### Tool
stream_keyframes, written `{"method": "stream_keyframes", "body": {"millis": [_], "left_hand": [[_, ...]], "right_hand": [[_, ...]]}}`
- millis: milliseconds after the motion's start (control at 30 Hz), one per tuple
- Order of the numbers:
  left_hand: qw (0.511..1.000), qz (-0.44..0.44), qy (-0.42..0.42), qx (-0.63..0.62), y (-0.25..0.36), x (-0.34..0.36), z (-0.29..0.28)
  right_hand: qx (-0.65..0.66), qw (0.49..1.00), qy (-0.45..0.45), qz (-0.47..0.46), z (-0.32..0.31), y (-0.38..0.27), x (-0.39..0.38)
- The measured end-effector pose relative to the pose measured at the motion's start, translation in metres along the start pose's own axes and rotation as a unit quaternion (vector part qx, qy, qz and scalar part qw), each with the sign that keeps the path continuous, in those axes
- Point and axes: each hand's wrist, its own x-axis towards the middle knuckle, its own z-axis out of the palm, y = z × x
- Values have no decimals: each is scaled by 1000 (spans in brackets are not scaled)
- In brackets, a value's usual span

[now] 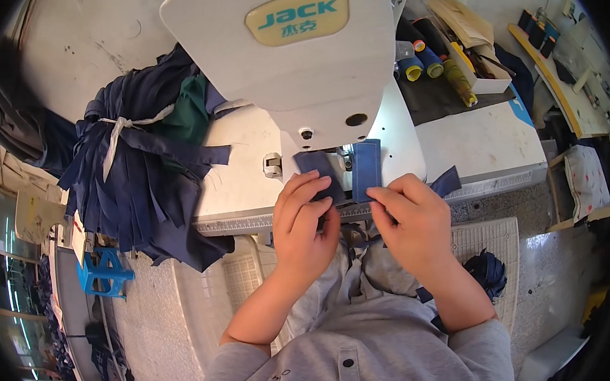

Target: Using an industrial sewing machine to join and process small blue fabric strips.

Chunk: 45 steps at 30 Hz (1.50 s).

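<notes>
A white sewing machine [278, 81] stands in front of me, its presser foot [349, 158] over the lit bed. Beside the foot lies a blue fabric strip [368, 168] with light stitching along its edges. My right hand [415, 217] pinches this strip at its lower right corner. Left of the foot is a darker navy fabric piece [315, 168]. My left hand [304, 219] is closed on its lower part, fingers bent over the cloth and thumb tucked near them. The needle is hard to make out behind the machine head.
A tied bundle of navy strips [136, 156] hangs over the table's left edge. A small navy scrap [445, 181] lies right of my hand. Thread cones [430, 63] and an open box [482, 81] sit at the back right. A blue stool [103, 273] stands on the floor.
</notes>
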Motion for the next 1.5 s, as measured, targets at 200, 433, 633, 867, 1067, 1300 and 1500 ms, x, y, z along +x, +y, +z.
{"method": "stream_keyframes", "body": {"millis": [200,433,633,867,1067,1300,1500], "left_hand": [[997,35,-55,52,-4,-1,0],[997,-14,-59,47,-3,-5,8],[997,-1,-45,66,-8,-4,9],[996,1,-47,72,-7,-3,12],[995,-7,-50,80,-9,-6,12],[995,-7,-58,78,-9,-6,11],[995,-10,-59,83,-6,-4,11]], "right_hand": [[14,999,-5,-35,13,-1,7],[-26,998,-11,-59,14,7,8],[-66,993,-1,-99,16,10,6],[-73,993,4,-95,18,12,4],[-89,991,9,-103,20,13,3],[-79,992,9,-95,20,14,3],[-63,994,10,-90,20,15,4]]}}
